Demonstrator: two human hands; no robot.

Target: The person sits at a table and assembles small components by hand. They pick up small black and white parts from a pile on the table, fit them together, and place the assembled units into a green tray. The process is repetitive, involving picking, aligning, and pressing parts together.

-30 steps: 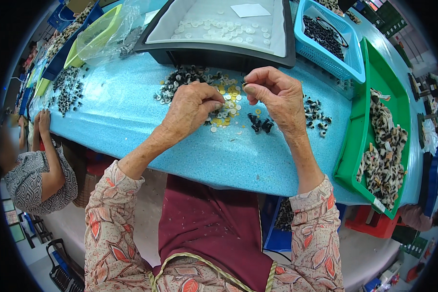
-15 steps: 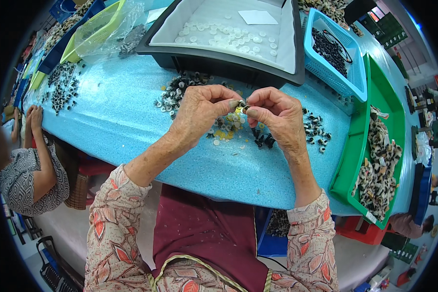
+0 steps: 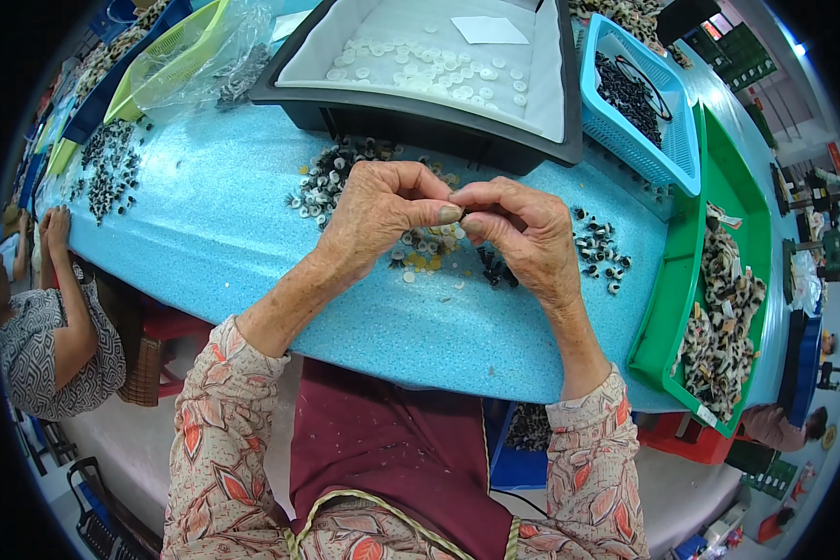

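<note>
Over the table, my left hand [image 3: 375, 213] and my right hand [image 3: 530, 241] meet fingertip to fingertip, thumbs and forefingers pinched. A small dark piece [image 3: 463, 214] shows between them, mostly hidden by the fingers. Left of my left hand is a pile of small white-capped pieces with black tufts [image 3: 325, 183]. Below the fingers lie loose yellow and white discs [image 3: 427, 261]. Small black pieces [image 3: 497, 271] sit beside my right hand, and more black-and-white pieces [image 3: 605, 250] are scattered to its right.
A black tray [image 3: 420, 112] lined in white, with white discs, stands beyond my hands on the blue table [image 3: 280, 280]. Right of it are a blue basket [image 3: 639, 145] of black pieces and a green tray [image 3: 667, 327] of furry pieces. Another person [image 3: 56, 345] sits at left.
My fingertips have come closer together, covering the small piece more. The yellow discs below are more hidden by my hands. The view has shifted slightly.
</note>
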